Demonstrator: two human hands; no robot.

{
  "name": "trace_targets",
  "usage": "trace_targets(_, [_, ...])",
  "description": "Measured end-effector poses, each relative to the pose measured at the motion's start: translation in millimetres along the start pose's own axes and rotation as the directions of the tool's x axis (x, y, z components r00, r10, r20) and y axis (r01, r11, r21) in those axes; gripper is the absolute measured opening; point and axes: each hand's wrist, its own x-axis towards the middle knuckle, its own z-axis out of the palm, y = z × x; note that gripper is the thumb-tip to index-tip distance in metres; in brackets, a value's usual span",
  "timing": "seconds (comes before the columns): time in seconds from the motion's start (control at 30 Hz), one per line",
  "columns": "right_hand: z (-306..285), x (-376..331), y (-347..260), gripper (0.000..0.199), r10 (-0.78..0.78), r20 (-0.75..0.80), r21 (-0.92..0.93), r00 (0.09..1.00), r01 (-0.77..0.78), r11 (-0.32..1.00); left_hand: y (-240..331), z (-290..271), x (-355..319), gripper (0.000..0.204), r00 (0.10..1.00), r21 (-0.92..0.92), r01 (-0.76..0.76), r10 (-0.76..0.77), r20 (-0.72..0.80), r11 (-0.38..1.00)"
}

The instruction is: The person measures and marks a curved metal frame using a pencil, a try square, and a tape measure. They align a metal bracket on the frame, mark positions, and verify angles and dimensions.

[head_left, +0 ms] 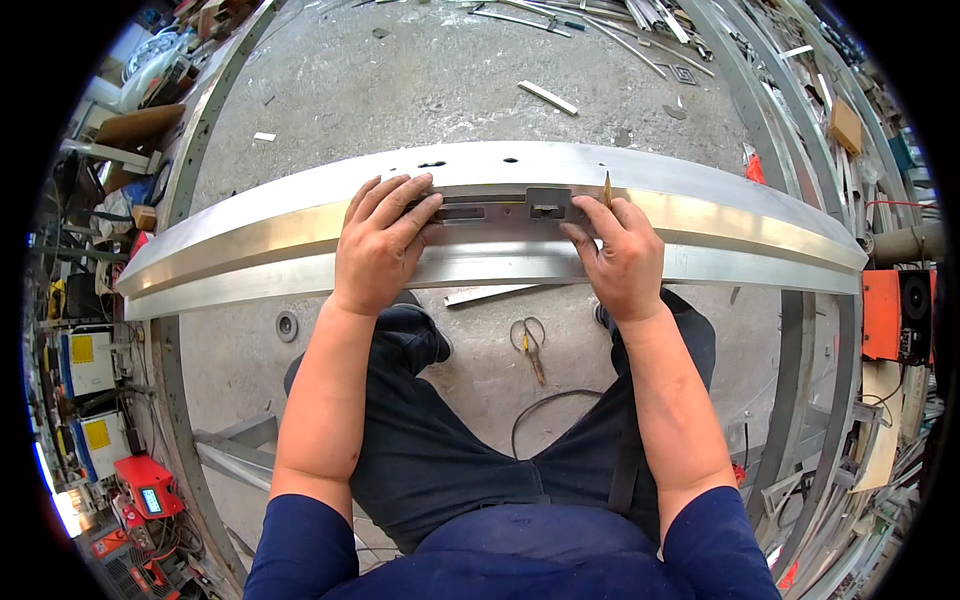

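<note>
A long silver aluminium profile (500, 264) lies crosswise in front of me. Against its recessed face sits a dark metal door-lock part (507, 211), a narrow slotted strip with a squarer block at its right end. My left hand (372, 245) pinches the strip's left end, its other fingers resting on the profile's upper face. At the block, my right hand (627, 255) has thumb and forefinger closed on its right edge. A thin pointed brass-coloured tip (607, 187) sticks up from between the right hand's fingers; the rest of it is hidden.
The profile rests across two metal rails (172, 400) (795, 380). Scissors (528, 348) and a round disc (287, 325) lie on the concrete floor. An orange machine (882, 315) stands at right, a red device (148, 487) at left. Metal offcuts (548, 97) lie beyond.
</note>
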Motion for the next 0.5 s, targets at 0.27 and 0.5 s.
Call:
trace_targets(0.27, [9,-1,7,0.035,-0.063,-0.044,-0.042,0.997,0.062,0.997,-5,4,-3,0.036,0.999,0.025,-0.03,0.03,-0.029,0.999])
trace_targets(0.5, [12,-3,9,0.037,-0.049,-0.047,-0.019,0.998,0.048,0.999,-7,6,-3,0.031,0.997,0.007,-0.045,0.045,-0.054,0.999])
